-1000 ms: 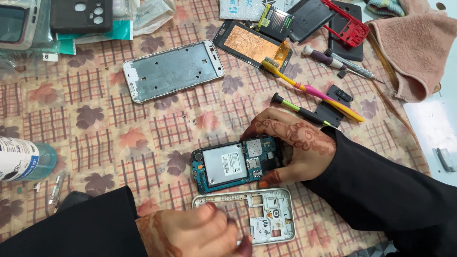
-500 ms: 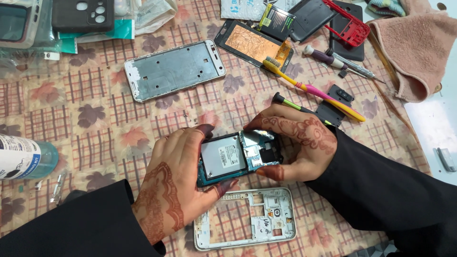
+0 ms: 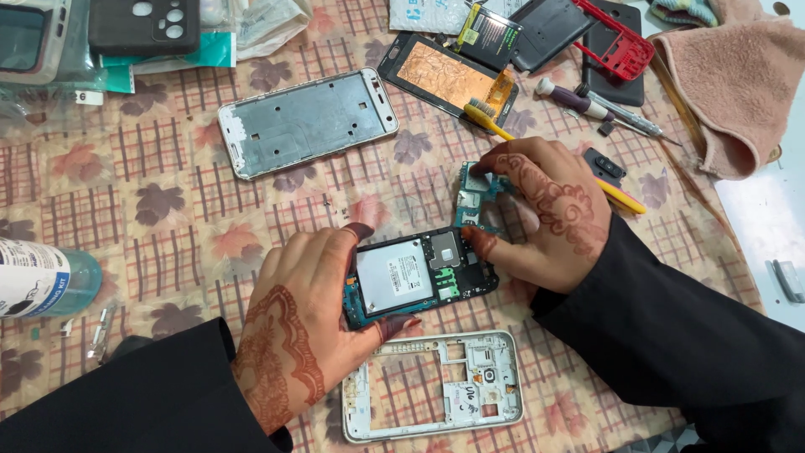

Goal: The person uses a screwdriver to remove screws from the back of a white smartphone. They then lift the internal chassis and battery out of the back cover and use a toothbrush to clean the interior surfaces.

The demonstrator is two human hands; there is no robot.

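Note:
My left hand (image 3: 295, 323) grips the left end of an opened phone body (image 3: 418, 275), thumb on its near edge and forefinger on its far edge. The body shows a silver shield and dark plastic. My right hand (image 3: 541, 210) holds a small teal circuit board (image 3: 471, 197), lifted clear of the phone's right end. A white plastic inner frame (image 3: 432, 397) lies flat on the cloth just below the phone. Both wrists are in black sleeves.
A silver metal phone chassis (image 3: 306, 122) lies at upper left. A copper-backed screen (image 3: 444, 75), a yellow toothbrush (image 3: 495, 124), a screwdriver (image 3: 595, 107), a red frame (image 3: 616, 38) and a pink towel (image 3: 729, 92) lie at the top right. A clear bottle (image 3: 42, 281) lies at the left edge.
My left hand came up from the white frame and took hold of the phone body. My right hand has pulled the teal circuit board off the phone and moved it up and right.

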